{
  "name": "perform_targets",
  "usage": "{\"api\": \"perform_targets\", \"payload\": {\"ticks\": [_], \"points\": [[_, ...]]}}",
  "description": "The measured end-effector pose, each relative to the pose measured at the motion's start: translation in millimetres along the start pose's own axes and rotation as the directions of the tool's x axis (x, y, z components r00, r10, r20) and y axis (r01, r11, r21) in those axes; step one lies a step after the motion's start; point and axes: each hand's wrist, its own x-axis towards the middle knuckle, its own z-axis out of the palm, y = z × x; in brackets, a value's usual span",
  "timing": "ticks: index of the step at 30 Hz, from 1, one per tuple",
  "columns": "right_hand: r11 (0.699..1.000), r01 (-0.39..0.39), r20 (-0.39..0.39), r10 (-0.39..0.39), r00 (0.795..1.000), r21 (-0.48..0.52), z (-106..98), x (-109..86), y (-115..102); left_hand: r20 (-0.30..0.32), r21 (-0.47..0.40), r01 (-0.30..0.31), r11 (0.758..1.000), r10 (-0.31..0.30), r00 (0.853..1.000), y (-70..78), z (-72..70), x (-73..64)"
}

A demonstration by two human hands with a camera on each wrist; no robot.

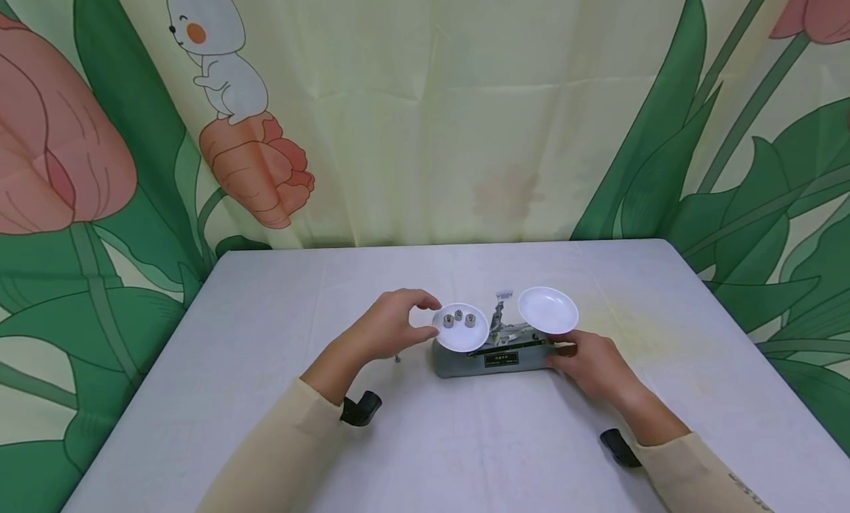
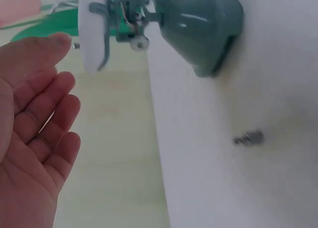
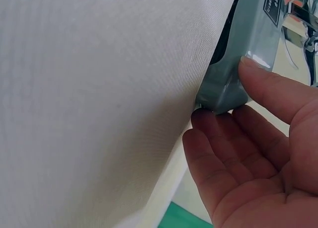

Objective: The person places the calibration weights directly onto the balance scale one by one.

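A grey-green balance scale point(image 1: 454, 367) stands on the table, with a white pan at each end. Three small metal weights point(image 1: 458, 315) sit in the left pan point(image 1: 462, 342); the right pan point(image 1: 548, 311) holds nothing and appears higher. My left hand point(image 1: 392, 325) is at the left pan's edge, thumb and fingers loosely bent. In the left wrist view, a small gap shows between the fingertips and the pan point(image 2: 93, 29). My right hand point(image 1: 591, 362) grips the right end of the scale's base, its thumb on the front face point(image 3: 258, 64) and fingers round the end.
Left of the scale, a small metal weight point(image 2: 251, 138) lies on the white-covered table point(image 1: 279, 424), near my left wrist. Behind the table's far edge hangs a printed curtain point(image 1: 425, 129). A black wrist device point(image 1: 361, 408) is on the left wrist, another point(image 1: 620, 448) on the right.
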Motion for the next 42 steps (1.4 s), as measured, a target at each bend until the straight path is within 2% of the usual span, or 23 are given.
{"api": "perform_targets", "payload": {"ticks": [6,11,15,22,25,42], "points": [[1.000,0.001,-0.001,-0.001,1.000,0.002,-0.6,-0.3,-0.2,0.027,-0.022,0.074,0.997,-0.074,0.997,-20.7,4.6,-12.3],[1.000,0.007,-0.008,-0.007,1.000,0.001,-0.2,0.0,0.8,0.042,-0.047,0.104,0.993,-0.102,0.994,-32.7,11.9,-18.3],[1.000,0.008,-0.013,-0.008,1.000,0.001,1.2,0.4,1.6,0.038,-0.049,0.118,0.992,-0.117,0.992,-37.1,15.6,-20.8],[1.000,0.000,-0.005,0.000,1.000,0.005,1.0,0.7,0.8,0.051,-0.051,0.181,0.982,-0.179,0.983,-44.2,22.2,-22.4],[1.000,0.000,-0.005,0.000,1.000,0.005,0.7,0.6,0.9,0.040,-0.047,0.180,0.982,-0.179,0.983,-47.0,24.7,-23.1],[1.000,-0.007,-0.006,0.007,1.000,0.011,1.5,1.1,1.1,0.021,0.075,0.219,0.973,-0.221,0.975,-58.6,39.8,-19.8]]}}
